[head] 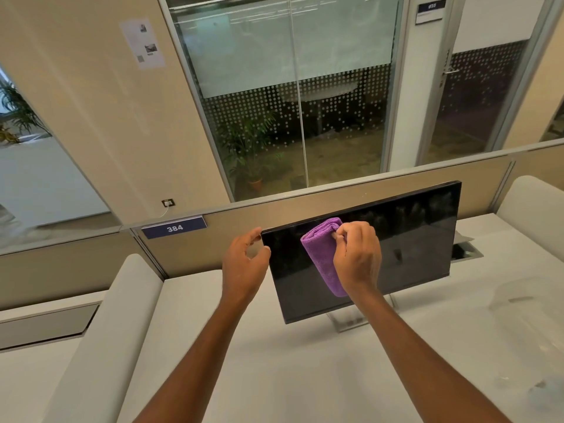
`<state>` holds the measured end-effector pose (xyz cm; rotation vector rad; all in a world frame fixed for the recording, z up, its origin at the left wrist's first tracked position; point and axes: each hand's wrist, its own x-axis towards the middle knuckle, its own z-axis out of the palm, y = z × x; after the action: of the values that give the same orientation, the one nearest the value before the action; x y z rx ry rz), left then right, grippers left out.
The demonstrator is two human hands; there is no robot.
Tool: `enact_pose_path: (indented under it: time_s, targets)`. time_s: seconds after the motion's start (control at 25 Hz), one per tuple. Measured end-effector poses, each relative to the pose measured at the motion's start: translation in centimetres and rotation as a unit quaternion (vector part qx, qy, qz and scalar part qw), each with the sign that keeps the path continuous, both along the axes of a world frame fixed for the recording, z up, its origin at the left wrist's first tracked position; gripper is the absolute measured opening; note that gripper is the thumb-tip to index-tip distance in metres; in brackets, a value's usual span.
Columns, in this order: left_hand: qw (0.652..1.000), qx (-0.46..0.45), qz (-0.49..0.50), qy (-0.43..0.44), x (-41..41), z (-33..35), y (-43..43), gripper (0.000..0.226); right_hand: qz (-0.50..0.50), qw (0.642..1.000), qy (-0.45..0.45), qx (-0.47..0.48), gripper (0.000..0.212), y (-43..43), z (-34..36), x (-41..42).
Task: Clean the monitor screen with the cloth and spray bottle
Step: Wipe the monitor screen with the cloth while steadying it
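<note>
A black monitor (409,239) stands on a white desk (274,361), its dark screen tilted toward me. My right hand (357,254) grips a folded purple cloth (320,254) and holds it against the upper left part of the screen. My left hand (244,264) is at the monitor's top left corner, fingers curled around the left edge with the thumb on the front bezel. No spray bottle is plainly in view; a faint clear shape (543,392) lies at the desk's lower right.
A beige partition (305,209) with a blue "384" sign (174,228) runs behind the monitor. White padded dividers (122,315) flank the desk on both sides. A cable port (467,251) sits in the desk right of the monitor. Glass walls and plants lie beyond.
</note>
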<state>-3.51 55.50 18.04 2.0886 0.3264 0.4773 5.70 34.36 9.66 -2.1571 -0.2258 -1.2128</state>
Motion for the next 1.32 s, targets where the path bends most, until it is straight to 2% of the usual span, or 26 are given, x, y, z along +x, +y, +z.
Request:
enact_pose_path:
  time_s: [0.16, 0.28, 0.44, 0.6, 0.76, 1.04, 1.32]
  targets:
    - [1.000, 0.003, -0.004, 0.001, 0.0, 0.2, 0.3, 0.044, 0.034, 0.999, -0.017, -0.031, 0.045, 0.6, -0.8, 0.1]
    - [1.000, 0.003, -0.009, 0.007, 0.0, 0.1, 0.5, 0.046, 0.046, 0.998, -0.021, -0.029, 0.051, 0.8, -2.0, -0.3]
    - [1.000, 0.013, -0.025, 0.011, -0.1, 0.0, 0.6, 0.054, 0.059, 0.995, -0.013, -0.075, 0.044, 0.8, -5.1, -1.2]
    - [0.995, 0.081, -0.041, 0.045, -0.3, -0.7, 0.4, 0.068, 0.046, 0.984, -0.001, -0.174, 0.065, 0.7, -7.5, -1.0]
    - [0.987, 0.147, -0.045, 0.046, -0.9, -1.0, 0.1, 0.074, 0.064, 0.978, -0.003, -0.199, 0.077, 1.1, -7.4, 0.4]
    - [0.979, 0.186, -0.068, 0.053, -1.1, -0.9, 0.2, 0.079, 0.126, 0.963, -0.046, -0.232, 0.077, 6.9, -5.0, 1.1]
    - [0.941, 0.319, -0.105, 0.035, 0.5, -0.1, 0.1, 0.072, 0.045, 0.986, 0.007, -0.158, 0.079, 3.2, -6.0, 1.6]
